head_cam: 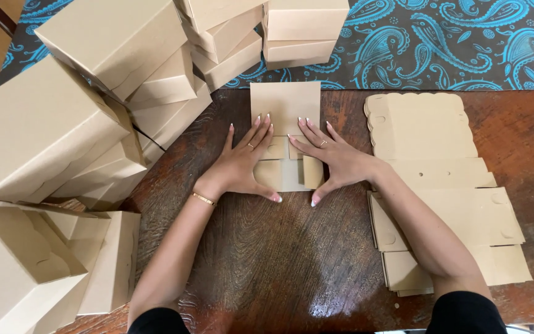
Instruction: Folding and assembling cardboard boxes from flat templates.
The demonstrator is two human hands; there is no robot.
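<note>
A flat, tan cardboard box blank (285,106), partly folded at its lower flaps, lies in the middle of the dark wooden tabletop (279,260). The left hand (242,164) and right hand (332,161) both press on it with fingers spread flat, gripping nothing. A stack of flat blanks (440,185) lies just right; assembled boxes (63,124) crowd the left. The near tabletop is bare wood.

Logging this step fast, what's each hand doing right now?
Left hand: open, flat, pressing the folded cardboard piece.
Right hand: open, flat, pressing the same piece.
</note>
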